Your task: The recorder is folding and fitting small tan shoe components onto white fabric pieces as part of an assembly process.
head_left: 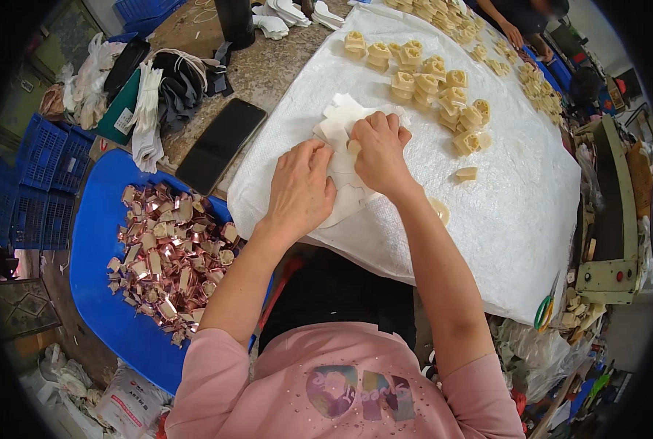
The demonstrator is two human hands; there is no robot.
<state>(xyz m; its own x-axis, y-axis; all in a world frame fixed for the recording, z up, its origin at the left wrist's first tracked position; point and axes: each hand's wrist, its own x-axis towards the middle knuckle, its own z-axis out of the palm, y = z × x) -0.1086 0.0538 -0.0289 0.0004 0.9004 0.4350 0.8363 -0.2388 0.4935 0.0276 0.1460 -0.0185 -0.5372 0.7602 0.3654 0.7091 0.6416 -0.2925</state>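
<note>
Flat white cut-out pieces (343, 117) with notched edges lie on a white woven sheet (516, 241) in front of me. My left hand (301, 184) rests on the nearer white pieces with its fingers laid out, holding nothing. Just right of it, my right hand (379, 155) is closed, fingers curled down over the white pieces. A small pale cream piece (353, 147) shows at its thumb side; the rest is hidden by the fingers. Beyond my right hand stand several cream moulded parts (435, 69) in a loose group. One small cream part (466, 174) lies apart, nearer me.
A blue tub (92, 241) of shiny pink-and-cream parts (169, 249) stands at left. A black phone (221, 145) lies on the table beside white gloves (147, 117). Scissors (546, 307) sit by the sheet's right edge. Another person's hand (513, 34) works at far right.
</note>
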